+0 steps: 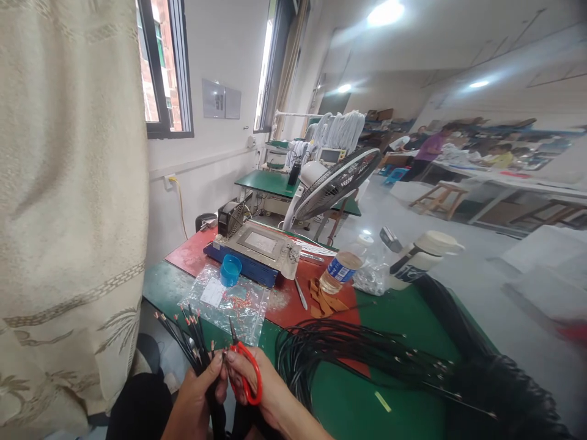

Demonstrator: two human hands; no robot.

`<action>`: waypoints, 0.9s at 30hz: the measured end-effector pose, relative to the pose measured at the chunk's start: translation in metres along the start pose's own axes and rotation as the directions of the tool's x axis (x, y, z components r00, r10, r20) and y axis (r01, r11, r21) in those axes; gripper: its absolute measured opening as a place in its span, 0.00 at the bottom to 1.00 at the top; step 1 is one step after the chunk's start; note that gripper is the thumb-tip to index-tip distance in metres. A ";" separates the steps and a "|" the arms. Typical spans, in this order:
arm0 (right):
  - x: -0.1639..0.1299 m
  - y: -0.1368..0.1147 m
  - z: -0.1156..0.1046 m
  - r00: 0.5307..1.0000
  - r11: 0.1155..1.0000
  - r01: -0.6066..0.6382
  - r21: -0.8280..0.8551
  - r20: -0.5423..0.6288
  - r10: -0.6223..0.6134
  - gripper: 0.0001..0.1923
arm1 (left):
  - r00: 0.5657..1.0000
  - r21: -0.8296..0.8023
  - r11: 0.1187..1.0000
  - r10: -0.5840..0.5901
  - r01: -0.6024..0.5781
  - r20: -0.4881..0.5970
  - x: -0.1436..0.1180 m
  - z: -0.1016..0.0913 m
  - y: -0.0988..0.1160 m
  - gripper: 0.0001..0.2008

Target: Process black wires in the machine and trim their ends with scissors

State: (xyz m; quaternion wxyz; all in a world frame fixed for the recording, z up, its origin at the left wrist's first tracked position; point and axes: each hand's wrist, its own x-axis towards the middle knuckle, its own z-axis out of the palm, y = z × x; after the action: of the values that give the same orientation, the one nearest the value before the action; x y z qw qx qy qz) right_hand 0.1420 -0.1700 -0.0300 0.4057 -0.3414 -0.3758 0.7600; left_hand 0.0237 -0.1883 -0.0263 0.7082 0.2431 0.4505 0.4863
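My left hand [195, 397] is closed around a bundle of thin black wires [190, 336], gripping them low so their ends fan upward; each end carries a small copper-coloured tip. My right hand [257, 391] holds a pair of red-handled scissors [245, 370], fingers through the loops, the short dark blades pointing up toward the wire ends. Both hands sit just off the near edge of the table [348, 397], at its left end.

The wires are slim, glossy and black, loosely splayed rather than bound. Just beyond them, on the table's near left corner, lies a clear plastic bag [229, 302] with small orange bits inside. To the right a large coil of black cable [367, 354] spreads across the green top, leaving a bare green patch near the front edge.

Further back a red mat [192, 253] carries a flat grey machine [259, 244], with a blue cup [230, 270] beside it. A plastic bottle [339, 269] lies tipped over near the far edge. A cream curtain [68, 214] hangs close on my left. Behind, a fan [337, 183], more green tables and people at long benches fill the workshop.
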 end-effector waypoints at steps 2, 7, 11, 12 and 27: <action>0.000 0.003 -0.001 1.000 1.000 0.004 -0.002 -0.003 -0.004 0.23 | 1.000 -0.005 1.000 -0.005 0.005 0.006 -0.001 0.000 0.000 0.17; 0.000 0.001 0.000 0.999 0.999 -0.043 0.003 -0.026 0.043 0.24 | 1.000 0.000 1.000 -0.005 0.005 0.021 -0.001 0.001 0.000 0.17; 0.000 -0.002 0.002 0.999 0.999 -0.037 -0.006 -0.039 0.036 0.23 | 1.000 0.057 0.998 0.023 -0.023 -0.001 -0.001 0.000 -0.002 0.17; -0.001 -0.003 0.002 0.998 0.999 -0.039 -0.010 -0.040 0.039 0.23 | 1.000 0.060 0.998 0.029 -0.028 -0.008 -0.002 -0.001 -0.002 0.17; -0.005 0.004 0.004 0.999 1.000 -0.018 -0.021 -0.051 0.017 0.25 | 1.000 -0.002 1.000 -0.003 0.003 -0.003 -0.005 0.000 -0.001 0.16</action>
State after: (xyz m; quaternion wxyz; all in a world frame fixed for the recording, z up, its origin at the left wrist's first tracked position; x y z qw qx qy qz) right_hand 0.1391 -0.1770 -0.0305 0.4048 -0.3681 -0.3705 0.7506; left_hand 0.0238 -0.1929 -0.0252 0.7084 0.2409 0.4514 0.4862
